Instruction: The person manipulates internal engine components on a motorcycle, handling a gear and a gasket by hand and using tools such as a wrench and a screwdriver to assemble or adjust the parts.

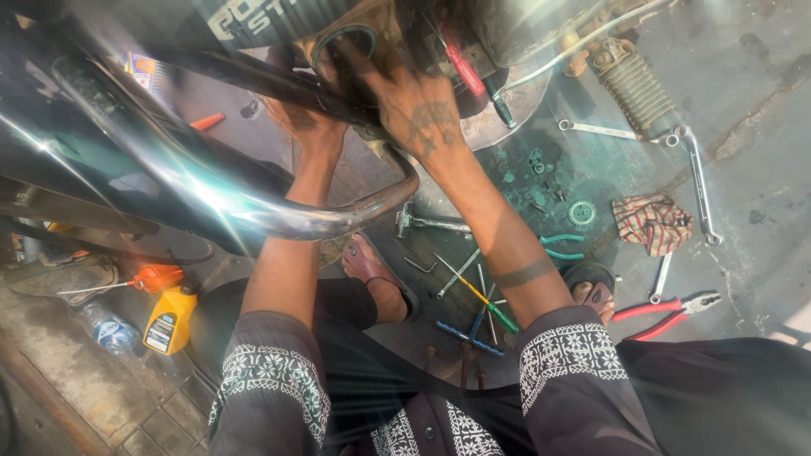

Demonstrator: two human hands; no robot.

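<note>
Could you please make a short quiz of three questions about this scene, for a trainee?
1. True or false: the right hand holds the red-handled pliers.
2. Which thing lies nearest the checked rag? A) the yellow bottle B) the long spanner C) the plastic water bottle
3. Fill in: the left hand reaches up behind the curved chrome ____.

Key
1. False: the pliers lie on the ground, and the right hand is up at the machine's parts.
2. B.
3. Pipe.
</note>
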